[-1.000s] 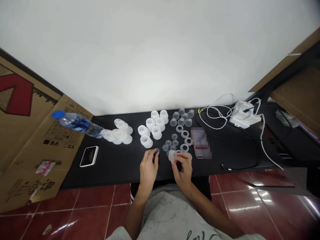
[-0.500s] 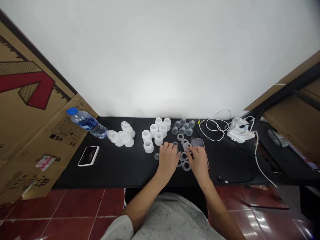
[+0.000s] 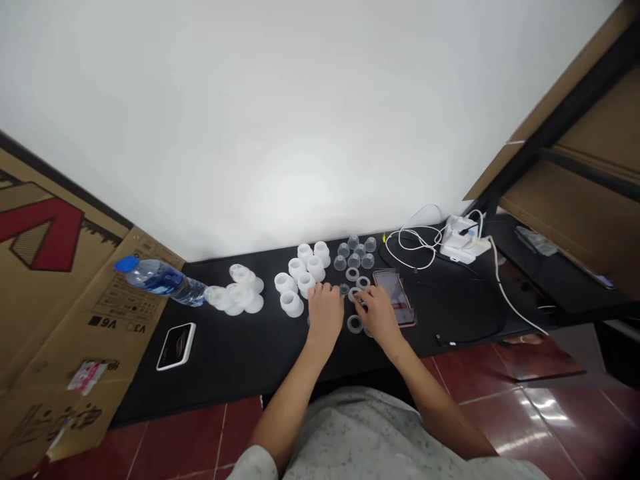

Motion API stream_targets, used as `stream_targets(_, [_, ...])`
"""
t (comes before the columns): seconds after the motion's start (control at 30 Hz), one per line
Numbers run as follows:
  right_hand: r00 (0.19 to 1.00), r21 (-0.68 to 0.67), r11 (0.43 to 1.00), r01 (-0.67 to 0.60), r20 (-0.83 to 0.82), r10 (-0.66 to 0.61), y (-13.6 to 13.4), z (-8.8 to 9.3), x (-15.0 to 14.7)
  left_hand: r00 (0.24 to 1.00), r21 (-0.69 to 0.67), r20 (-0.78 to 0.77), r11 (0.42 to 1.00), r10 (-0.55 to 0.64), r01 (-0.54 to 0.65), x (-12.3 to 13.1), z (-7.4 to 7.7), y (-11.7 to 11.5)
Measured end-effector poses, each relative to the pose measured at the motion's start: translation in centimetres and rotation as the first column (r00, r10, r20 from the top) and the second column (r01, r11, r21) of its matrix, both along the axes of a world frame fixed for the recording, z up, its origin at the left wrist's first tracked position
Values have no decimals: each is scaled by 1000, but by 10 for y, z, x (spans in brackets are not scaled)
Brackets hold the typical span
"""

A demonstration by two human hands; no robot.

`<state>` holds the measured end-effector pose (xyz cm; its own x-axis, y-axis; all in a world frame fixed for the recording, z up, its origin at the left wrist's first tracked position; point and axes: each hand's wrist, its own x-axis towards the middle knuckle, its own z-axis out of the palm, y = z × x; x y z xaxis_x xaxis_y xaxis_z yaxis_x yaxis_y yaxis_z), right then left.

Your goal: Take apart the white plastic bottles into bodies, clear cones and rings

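Observation:
On the black table [image 3: 235, 353], my left hand [image 3: 325, 312] is lowered just right of the white bottle necks [image 3: 291, 303], its fingers curled down. What it holds, if anything, is hidden. My right hand [image 3: 376, 312] has its thumb and finger at a clear ring [image 3: 353, 294], closed on its edge. More clear rings [image 3: 355, 325] lie around that hand, in front of it and behind it. Small clear domed cups [image 3: 360, 251] stand in a group farther back. Several white bottle necks stand upright together, left of the rings.
White capped pieces [image 3: 243, 293] sit to the left by a tilted water bottle [image 3: 165, 280]. A white-framed device [image 3: 177, 347] lies front left. A phone [image 3: 394, 293], white cables [image 3: 415, 250] and a power strip [image 3: 463, 240] are right. Cardboard [image 3: 115, 320] borders the left end.
The view has tilted and shifted. My right hand has moved left off the phone, closer to my left hand, and its fingertips are now at a different ring.

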<state>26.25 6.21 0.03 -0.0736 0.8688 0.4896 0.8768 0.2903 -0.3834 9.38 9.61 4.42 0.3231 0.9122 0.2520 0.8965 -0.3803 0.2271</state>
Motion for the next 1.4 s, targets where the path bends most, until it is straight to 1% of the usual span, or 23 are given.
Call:
stream_targets(0.17, [997,-22,999,31,65,-30,5,-3,-3,998,-37,-53,999,-37,35,18,6,8])
stream_targets(0.27, [999,-18,999,34,43,-33,5,-1,-2,996,-62,-84,998,-35,29,26,5,15])
stream_targets(0.33, [999,-1,999,39,-2,-39,1,1,-2,996,-62,-85,998,-15,10,28,4,19])
stream_targets(0.43, [995,34,998,54,-90,-51,-13,3,-1,997,-50,-81,998,19,-23,28,2,19])
stream_targets(0.57, [980,70,994,87,-187,-72,-43,-1,-1,997,-58,-61,997,42,-46,28,4,19])
stream_targets(0.67, [980,89,992,89,-185,-72,-65,-8,-2,998,-96,-50,994,38,-43,29,7,21])
stream_targets(0.73, [985,92,992,82,-157,-67,-74,-12,-4,999,-95,-29,995,24,-26,26,10,19])
stream_targets(0.83, [991,76,996,49,-129,-39,-81,-18,-7,994,-22,112,1000,-2,5,10,11,2])
stream_targets(0.9, [991,61,998,30,-131,-21,-82,-21,-8,972,29,233,1000,-15,9,-6,5,-19])
stream_targets(0.97, [990,43,999,17,-139,-11,-82,-23,-9,946,31,323,999,-2,-9,-22,-5,-44])
stream_targets(1.03, [990,20,1000,8,-139,-5,-82,-24,-9,935,-5,353,1000,12,-11,-33,-18,-66])
stream_targets(1.1, [992,-8,1000,1,-129,-2,-82,-25,-9,936,-34,352,999,17,-5,-37,-31,-80])
stream_targets(1.17, [993,-24,1000,-2,-118,-1,-82,-26,-8,941,-46,337,999,17,-2,-36,-42,-85])
stream_targets(1.23, [994,-20,1000,-4,-109,2,-81,-27,-9,950,-46,312,999,21,-7,-32,-49,-83])
stream_targets(1.3, [995,-4,1000,0,-96,0,-81,-27,-9,958,-35,284,999,26,-17,-30,-53,-78])
stream_targets(1.4, [996,13,1000,18,-90,-17,-80,-26,-10,964,-10,263,1000,28,-26,-30,-53,-70])
